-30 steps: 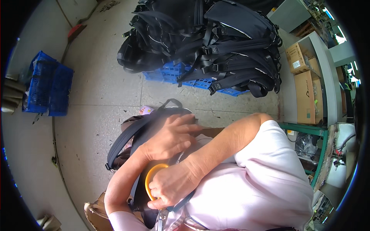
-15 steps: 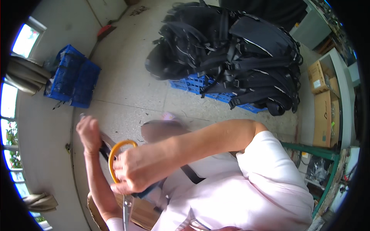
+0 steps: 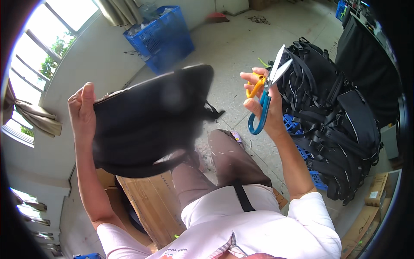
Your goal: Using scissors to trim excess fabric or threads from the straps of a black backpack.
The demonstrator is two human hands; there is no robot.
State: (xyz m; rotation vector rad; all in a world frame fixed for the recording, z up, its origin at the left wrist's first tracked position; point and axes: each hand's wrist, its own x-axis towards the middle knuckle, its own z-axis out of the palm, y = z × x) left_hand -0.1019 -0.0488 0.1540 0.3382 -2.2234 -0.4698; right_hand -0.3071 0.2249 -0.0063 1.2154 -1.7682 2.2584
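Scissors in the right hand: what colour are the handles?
One yellow-orange handle, one teal-blue handle; best seen in the head view.

Gap between bag (image 3: pixel 151 116) and scissors (image 3: pixel 268 84)

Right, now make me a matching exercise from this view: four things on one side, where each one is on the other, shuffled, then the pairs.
Things:
1. Scissors
2. Black bag
3. Heap of black bags
4. Cardboard box

Places:
A. Held up by one edge in the left grip
B. Beside the person's left thigh
C. In the right grip, blades open
D. Piled over blue crates on the person's right

Pairs: 1-C, 2-A, 3-D, 4-B
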